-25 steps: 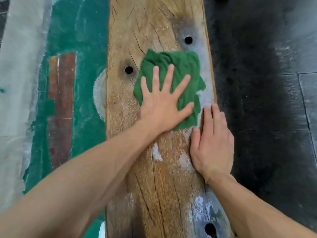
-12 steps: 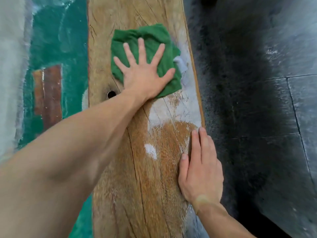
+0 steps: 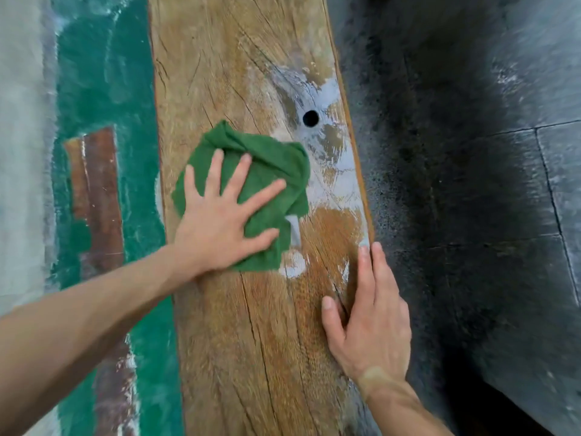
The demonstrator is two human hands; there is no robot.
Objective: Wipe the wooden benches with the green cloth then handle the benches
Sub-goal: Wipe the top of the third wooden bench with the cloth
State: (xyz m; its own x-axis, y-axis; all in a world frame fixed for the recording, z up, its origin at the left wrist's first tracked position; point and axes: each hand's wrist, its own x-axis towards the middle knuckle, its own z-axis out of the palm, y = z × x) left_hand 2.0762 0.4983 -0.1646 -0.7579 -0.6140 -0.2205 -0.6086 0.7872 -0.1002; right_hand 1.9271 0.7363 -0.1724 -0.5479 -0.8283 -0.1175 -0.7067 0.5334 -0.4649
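Green cloth (image 3: 251,190) (bunched) under left hand (image 3: 220,228), wooden bench (image 3: 251,341)

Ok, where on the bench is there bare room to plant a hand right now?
The far end of the bench, beyond the cloth and hole, is bare. So is the near stretch below the left hand, left of the right hand. The middle is crowded: cloth and left hand across it, right hand on the right edge.

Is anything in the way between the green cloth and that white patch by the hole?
No, nothing visible. The green cloth, under the left hand, lies right beside the whitish patch below the hole. The right hand rests nearer, by the bench edge.
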